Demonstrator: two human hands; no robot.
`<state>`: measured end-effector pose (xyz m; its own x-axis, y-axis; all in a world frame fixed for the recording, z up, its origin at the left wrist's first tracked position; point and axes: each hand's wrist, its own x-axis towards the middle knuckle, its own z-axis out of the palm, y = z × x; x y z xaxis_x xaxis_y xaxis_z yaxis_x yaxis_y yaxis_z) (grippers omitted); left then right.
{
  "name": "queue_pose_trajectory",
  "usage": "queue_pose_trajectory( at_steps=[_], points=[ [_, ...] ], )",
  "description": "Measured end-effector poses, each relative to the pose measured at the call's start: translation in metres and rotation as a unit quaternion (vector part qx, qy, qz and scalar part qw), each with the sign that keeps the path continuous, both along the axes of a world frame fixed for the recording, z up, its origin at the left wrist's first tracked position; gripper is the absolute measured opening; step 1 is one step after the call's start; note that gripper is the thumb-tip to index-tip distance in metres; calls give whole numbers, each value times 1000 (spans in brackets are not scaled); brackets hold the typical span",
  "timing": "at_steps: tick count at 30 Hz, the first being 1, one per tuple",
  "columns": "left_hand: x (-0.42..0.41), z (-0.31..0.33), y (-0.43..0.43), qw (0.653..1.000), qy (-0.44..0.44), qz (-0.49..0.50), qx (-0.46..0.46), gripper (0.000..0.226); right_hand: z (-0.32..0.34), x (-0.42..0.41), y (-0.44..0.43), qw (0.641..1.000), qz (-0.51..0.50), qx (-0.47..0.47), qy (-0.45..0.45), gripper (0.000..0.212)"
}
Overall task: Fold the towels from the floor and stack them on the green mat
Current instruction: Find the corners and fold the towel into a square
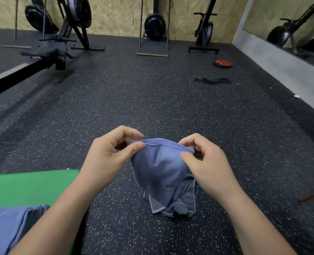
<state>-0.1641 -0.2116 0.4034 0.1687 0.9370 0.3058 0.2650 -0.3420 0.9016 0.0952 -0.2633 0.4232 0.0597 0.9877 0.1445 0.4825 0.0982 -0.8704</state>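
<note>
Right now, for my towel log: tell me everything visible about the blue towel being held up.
The blue towel looks soft and plush, with a stitched hem. The left hand pinches one end of its top hem, the right hand the other, two edges lying together. It sags between them, creased, its lower end reaching a grey ribbed cloth on the speckled floor.

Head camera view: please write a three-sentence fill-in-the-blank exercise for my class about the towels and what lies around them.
1. The left hand and the right hand pinch the blue towel along its ____ edge.
2. The folded towels lie on the ____ mat.
3. A ____ weight plate lies on the floor at the far right.
Missing words: top; green; red.
</note>
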Motion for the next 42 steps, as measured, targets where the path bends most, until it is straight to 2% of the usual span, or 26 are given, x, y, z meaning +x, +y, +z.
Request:
queue_pose_trajectory(
  at_steps=[4,7,8,12,15,17,20,22,27,32,34,42],
  points=[
    [10,1,-8,998,47,-35,-2,11,-8,-13,-1,996,54,-52,-42,21],
    [19,0,-13,995,75,-63,-11,16,-12,-23,-4,987,109,-58,-99,39],
    [20,-1,-13,994,78,-71,-17,17,-13,-26,-5,984,128,-57,-106,38],
    [24,-5,-12,995,35,-79,-43,20,-17,-35,-5,988,135,-31,-74,8],
    [20,-12,-7,996,-3,-73,-60,40,-17,-37,-5,990,126,-5,-68,9],
    [13,-20,-3,988,-14,-116,-104,58,-14,-37,-5,990,125,13,-63,8],
    [8,-37,-4,959,11,-214,-188,56,-10,-33,-6,990,122,26,-60,9],
    [6,-54,-4,946,55,-234,-216,50,-7,-27,-7,991,117,30,-64,11],
    [-2,-89,-2,939,220,-203,-170,40,-1,-12,-9,993,86,55,-56,11],
    [-16,-100,3,926,317,-177,-102,25,6,0,-9,995,31,94,-27,9],
    [-22,-102,6,929,315,-155,-116,19,6,5,-7,995,11,99,-19,9],
    [-54,-95,27,951,238,-96,-172,31,0,30,2,992,-67,107,3,9]
  ],
)
